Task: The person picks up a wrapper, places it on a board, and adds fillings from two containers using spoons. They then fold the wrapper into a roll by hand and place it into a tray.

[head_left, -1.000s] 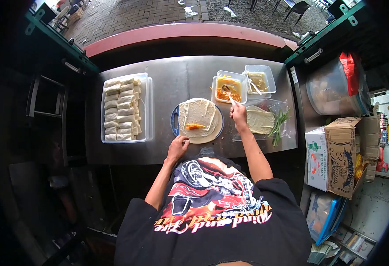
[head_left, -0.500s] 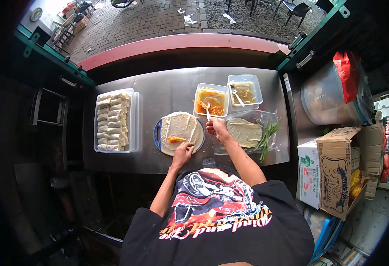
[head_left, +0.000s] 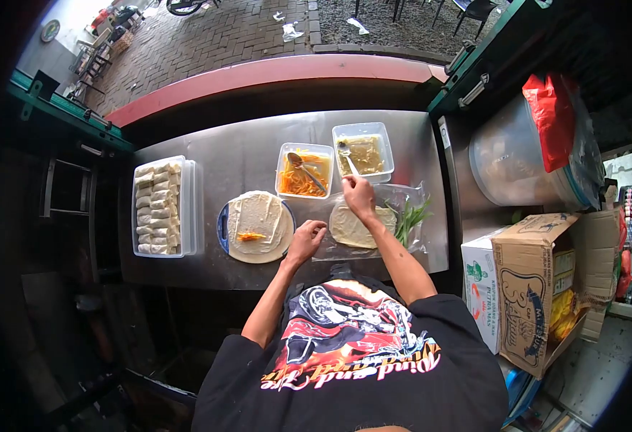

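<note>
My right hand (head_left: pixel 359 196) is closed on the handle of a spoon (head_left: pixel 350 163). The spoon's bowl end rests in a clear tub of pale greenish-brown filling (head_left: pixel 368 150). My left hand (head_left: pixel 307 241) is loosely curled, thumb and fingers apart, with nothing visible in it. It hovers between a round board with a blue rim (head_left: pixel 223 229) and a plastic sheet holding a stack of flat wrappers (head_left: pixel 355 225). On the board lie wrappers (head_left: pixel 262 217) with a small heap of orange shredded filling (head_left: pixel 250 236). A second spoon (head_left: pixel 307 173) leans in the tub of orange shreds (head_left: pixel 302 186).
At the left of the steel counter (head_left: pixel 237 151) stands a clear box of rolled wraps (head_left: pixel 159 209). Green stalks (head_left: pixel 411 222) lie on the plastic's right side. A large bucket (head_left: pixel 521 162) and cardboard boxes (head_left: pixel 528 288) stand at the right.
My right hand has left the spoon in the orange filling and taken the one in the other tub. My left hand has come off the wrapper's edge, moving right. The view has shifted.
</note>
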Demonstrator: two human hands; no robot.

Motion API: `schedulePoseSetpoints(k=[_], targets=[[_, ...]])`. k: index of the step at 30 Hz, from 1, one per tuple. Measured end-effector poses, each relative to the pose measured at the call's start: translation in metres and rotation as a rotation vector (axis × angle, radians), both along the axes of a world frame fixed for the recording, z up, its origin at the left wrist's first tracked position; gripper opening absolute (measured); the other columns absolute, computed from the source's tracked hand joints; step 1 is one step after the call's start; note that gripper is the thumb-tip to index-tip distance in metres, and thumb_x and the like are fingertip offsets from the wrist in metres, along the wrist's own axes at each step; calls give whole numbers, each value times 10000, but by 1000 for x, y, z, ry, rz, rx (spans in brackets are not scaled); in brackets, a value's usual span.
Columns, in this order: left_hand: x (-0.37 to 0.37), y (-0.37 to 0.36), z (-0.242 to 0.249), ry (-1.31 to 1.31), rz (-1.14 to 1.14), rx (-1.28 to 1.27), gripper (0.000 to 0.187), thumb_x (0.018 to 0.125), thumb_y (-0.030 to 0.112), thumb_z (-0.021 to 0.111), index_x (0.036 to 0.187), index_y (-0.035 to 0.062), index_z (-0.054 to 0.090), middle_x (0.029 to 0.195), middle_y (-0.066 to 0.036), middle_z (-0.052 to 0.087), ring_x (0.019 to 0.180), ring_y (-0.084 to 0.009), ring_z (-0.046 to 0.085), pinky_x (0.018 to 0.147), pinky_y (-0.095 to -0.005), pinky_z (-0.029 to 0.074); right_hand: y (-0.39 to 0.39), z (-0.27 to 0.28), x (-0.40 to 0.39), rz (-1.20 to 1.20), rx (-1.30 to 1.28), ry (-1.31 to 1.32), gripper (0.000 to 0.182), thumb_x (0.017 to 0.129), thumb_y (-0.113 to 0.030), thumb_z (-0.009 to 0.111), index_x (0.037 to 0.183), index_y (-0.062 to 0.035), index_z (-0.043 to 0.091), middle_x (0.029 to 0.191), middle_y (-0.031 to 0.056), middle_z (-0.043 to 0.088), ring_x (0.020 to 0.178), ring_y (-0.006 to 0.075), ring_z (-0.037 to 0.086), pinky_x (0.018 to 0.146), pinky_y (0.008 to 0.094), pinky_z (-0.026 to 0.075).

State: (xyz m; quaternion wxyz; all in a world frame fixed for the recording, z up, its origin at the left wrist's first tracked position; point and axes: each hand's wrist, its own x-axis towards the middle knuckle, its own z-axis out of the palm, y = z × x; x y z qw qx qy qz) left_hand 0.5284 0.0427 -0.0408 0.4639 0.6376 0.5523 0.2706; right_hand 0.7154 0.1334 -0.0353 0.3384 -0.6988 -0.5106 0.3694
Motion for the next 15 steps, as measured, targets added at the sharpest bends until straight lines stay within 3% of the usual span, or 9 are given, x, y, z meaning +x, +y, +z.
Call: schedulePoseSetpoints(k=[2,5,6,8,9,12,13,15], targets=[[19,11,4,-21,3,3,210,892,154,642,1037,6,674,978,-159,670,832,-265,687,743,-341,545,20,1,17,-61,172,-348,263,888,-242,587,993,-34,709,801,148,705,743,299,679,720,405,530],[49,34,6,-70,78,10,250,891,187,634,1053,-2,657,950,-173,691,823,-273,695,756,-356,545,46,-7,37,74,150,-555,265,859,-259,598,981,-64,731,856,180,708,848,356,674,804,446,521],[58,43,1,-67,82,10,250,891,187,634,1053,-2,657,950,-173,691,823,-273,695,756,-356,545,55,-11,39,78,151,-551,265,859,-259,598,981,-64,731,856,180,708,848,356,674,804,446,521],[74,64,-10,-37,210,-68,292,896,222,622,1098,11,631,943,-179,702,827,-270,704,748,-378,540,71,-18,43,204,-204,-565,257,810,-285,641,939,-92,752,917,190,708,899,360,679,843,439,521],[80,74,-4,-51,214,-125,392,906,241,603,1215,7,543,881,-191,707,785,-276,712,737,-402,533,76,-17,43,177,-242,-504,246,773,-279,661,905,-99,764,955,209,699,936,371,674,867,432,522],[100,98,10,-41,331,-213,490,919,239,582,1310,-16,434,821,-201,705,706,-289,712,723,-412,527,87,-24,48,213,-310,-409,252,783,-241,633,926,-63,739,922,247,688,941,402,663,871,464,515],[103,108,-2,-18,296,-148,576,945,203,539,1414,-16,284,812,-169,683,528,-226,677,470,-325,540,87,-21,49,215,-316,-410,252,783,-241,633,926,-63,739,922,247,688,941,402,663,871,464,515],[109,117,-2,-4,325,-216,591,948,195,522,1435,-15,261,796,-159,680,528,-226,676,464,-327,537,84,-13,52,242,-195,-500,261,820,-191,567,997,-28,669,893,276,675,935,431,654,836,506,515]])
